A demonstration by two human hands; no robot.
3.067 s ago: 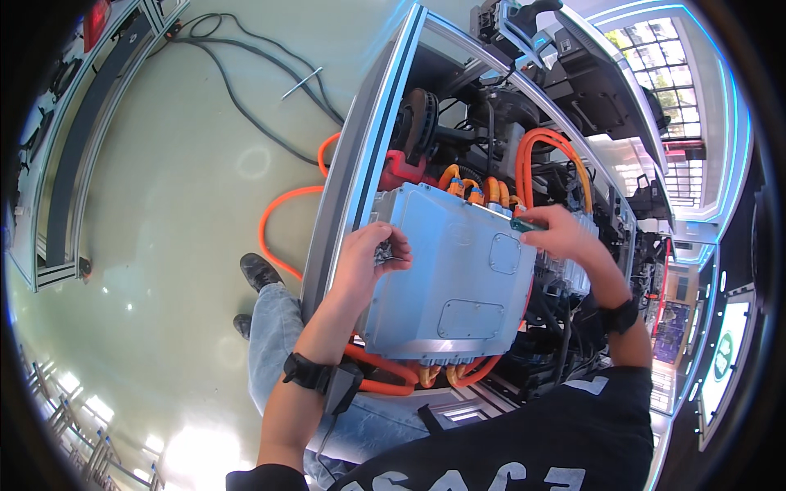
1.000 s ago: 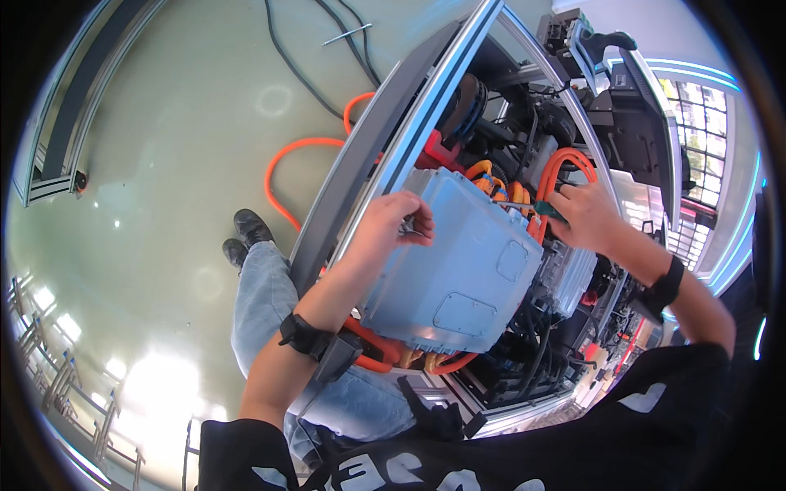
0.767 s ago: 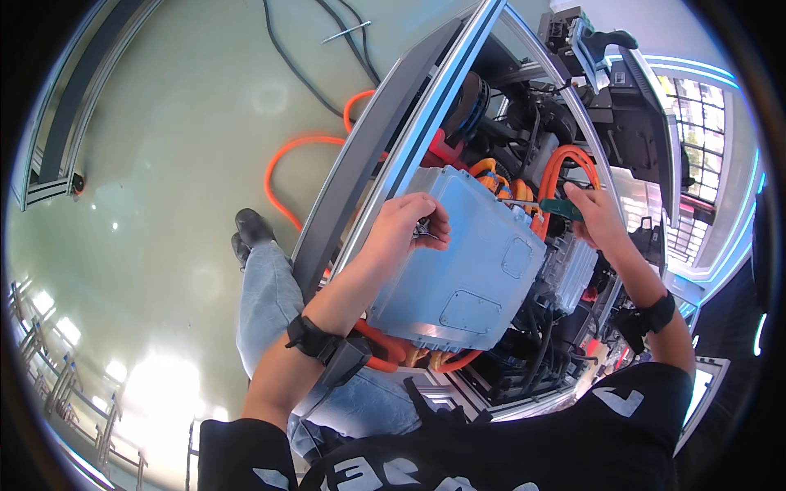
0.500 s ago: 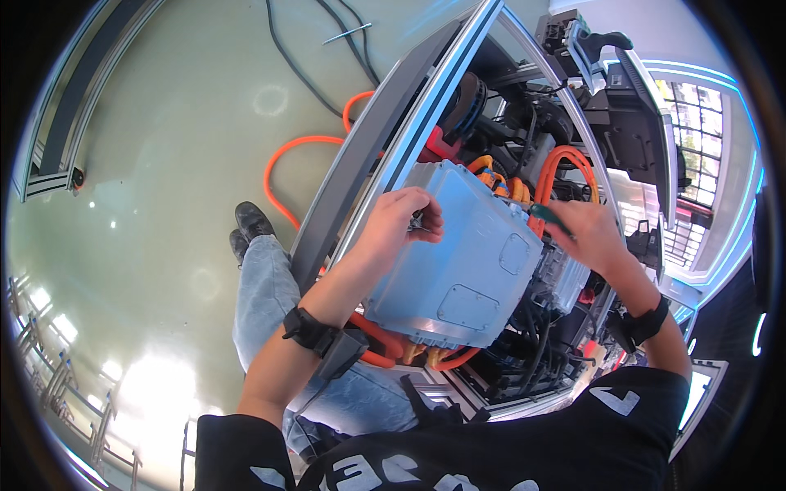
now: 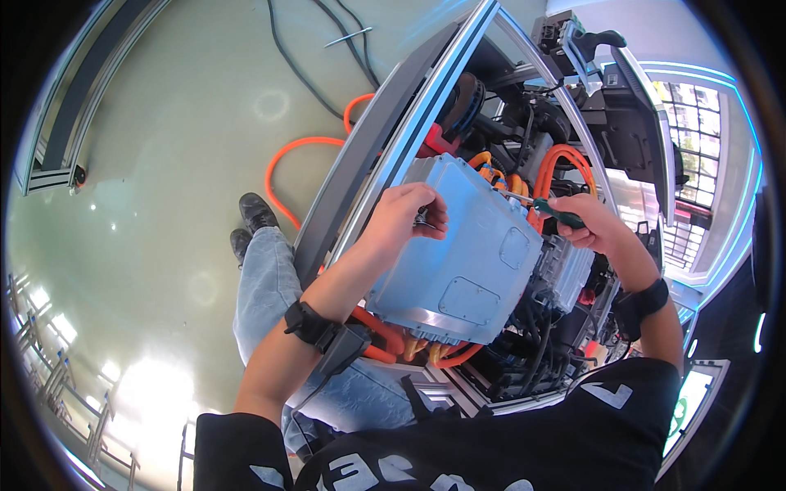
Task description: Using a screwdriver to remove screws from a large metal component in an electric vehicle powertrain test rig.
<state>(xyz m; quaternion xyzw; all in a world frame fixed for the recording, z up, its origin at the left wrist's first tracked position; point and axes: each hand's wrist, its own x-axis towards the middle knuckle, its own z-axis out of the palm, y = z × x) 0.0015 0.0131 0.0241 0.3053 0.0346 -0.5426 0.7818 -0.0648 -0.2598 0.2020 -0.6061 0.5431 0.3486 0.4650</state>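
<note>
A screwdriver (image 5: 560,214) with a dark green handle is gripped in my right hand (image 5: 591,222). Its thin metal shaft points left across the top edge of a large silver-grey metal housing (image 5: 467,254), close to the orange connectors (image 5: 494,173). I cannot tell whether the tip touches anything. Over the left side of the housing is my left hand (image 5: 409,214), its fingers curled around small dark metallic pieces, mostly hidden by the fingers. Both wrists wear black bands.
An aluminium-profile frame (image 5: 409,131) surrounds the housing. Thick orange cables (image 5: 565,168) loop at its far right, and another orange cable (image 5: 282,155) lies on the floor at left. Black hoses (image 5: 532,352) run along the right side. A dark monitor (image 5: 630,123) stands beyond the frame.
My right hand has turned and shifted slightly lower, so more of the screwdriver's handle and its shaft show. My left hand stays nearly in place with its fingers curled.
</note>
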